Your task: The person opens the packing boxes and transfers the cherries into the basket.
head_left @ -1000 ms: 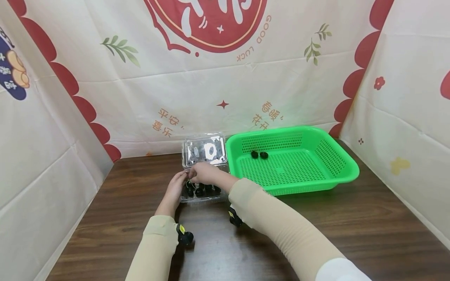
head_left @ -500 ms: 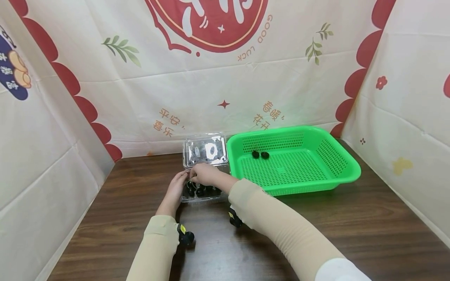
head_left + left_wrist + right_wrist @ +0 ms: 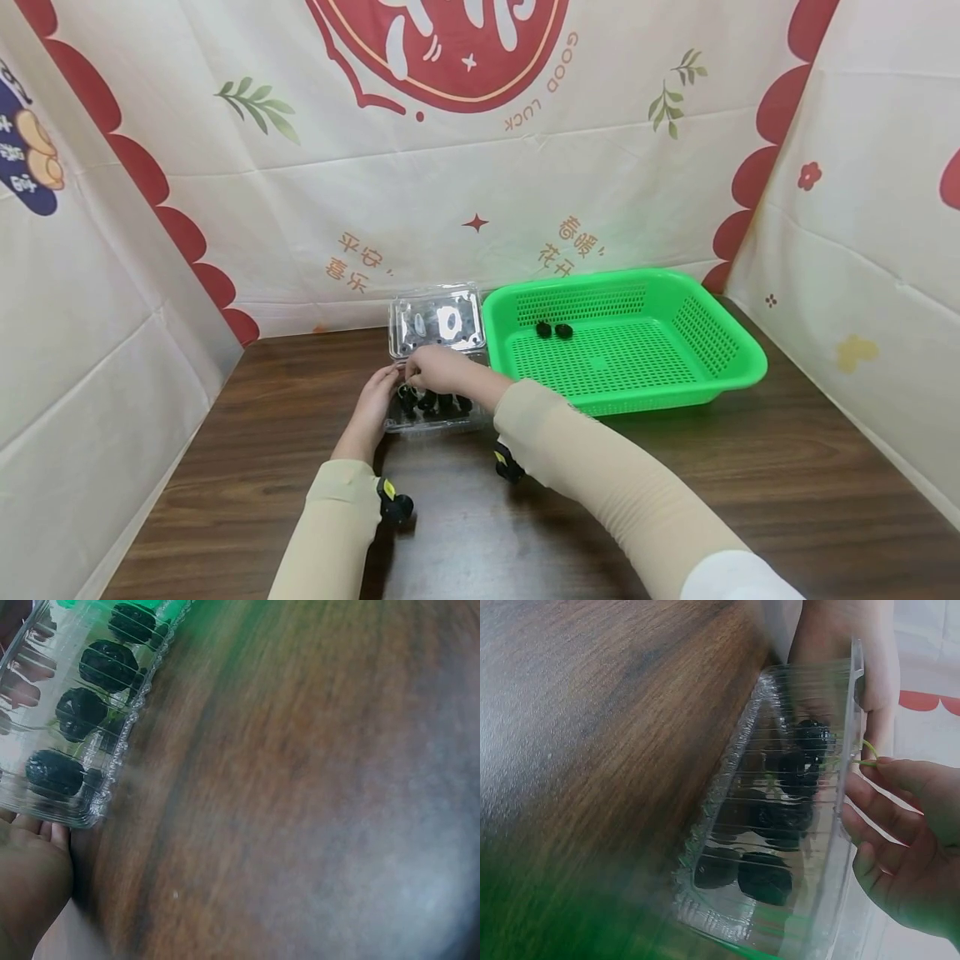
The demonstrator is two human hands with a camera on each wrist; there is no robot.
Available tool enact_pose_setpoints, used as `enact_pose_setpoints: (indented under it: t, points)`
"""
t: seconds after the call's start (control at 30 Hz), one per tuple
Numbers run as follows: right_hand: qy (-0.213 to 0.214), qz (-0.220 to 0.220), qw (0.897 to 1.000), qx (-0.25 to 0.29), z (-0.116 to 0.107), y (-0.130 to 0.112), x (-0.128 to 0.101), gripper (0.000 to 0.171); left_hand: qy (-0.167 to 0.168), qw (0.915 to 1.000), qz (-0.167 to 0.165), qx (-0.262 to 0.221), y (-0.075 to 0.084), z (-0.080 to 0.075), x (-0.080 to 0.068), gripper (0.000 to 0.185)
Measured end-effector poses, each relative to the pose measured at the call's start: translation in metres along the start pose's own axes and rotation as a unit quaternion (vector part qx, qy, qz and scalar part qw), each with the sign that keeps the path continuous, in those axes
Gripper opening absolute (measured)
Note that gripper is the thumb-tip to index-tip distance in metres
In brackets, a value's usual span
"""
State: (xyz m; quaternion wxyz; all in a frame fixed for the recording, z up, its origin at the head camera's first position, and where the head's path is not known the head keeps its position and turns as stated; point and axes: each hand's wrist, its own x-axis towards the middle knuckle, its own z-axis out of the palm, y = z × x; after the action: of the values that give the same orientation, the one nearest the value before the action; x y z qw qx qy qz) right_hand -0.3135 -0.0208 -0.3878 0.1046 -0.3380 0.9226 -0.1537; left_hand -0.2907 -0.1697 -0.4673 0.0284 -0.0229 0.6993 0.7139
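Observation:
A clear plastic clamshell box (image 3: 431,423) stands on the wooden table with its lid (image 3: 437,321) tipped back. Several dark cherries (image 3: 105,666) lie inside it. My left hand (image 3: 373,402) grips the box's left side, palm (image 3: 30,877) against its corner. Over the box, my right hand (image 3: 432,370) pinches the green stem (image 3: 867,753) of a cherry (image 3: 408,393) between thumb and fingertips (image 3: 900,776). In the right wrist view the left hand (image 3: 832,637) shows behind the box (image 3: 780,825).
A green perforated basket (image 3: 738,367) sits right of the box, touching it, with two dark cherries (image 3: 553,331) near its far wall. Printed cloth walls close in the back and both sides. Bare brown table (image 3: 750,483) lies in front and to the right.
Both hands stay at the box. My right forearm has shifted slightly to the right, and the pinched cherry sits a little higher under the fingers.

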Motion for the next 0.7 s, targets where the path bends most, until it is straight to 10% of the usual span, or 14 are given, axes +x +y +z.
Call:
enact_pose_setpoints:
  t: [0.7]
  points:
    - [0.007, -0.017, 1.000, 0.009, -0.021, -0.002, -0.015, 0.017, 0.004, 0.9999, 0.009, 0.008, -0.002, 0.000, 0.003, 0.038]
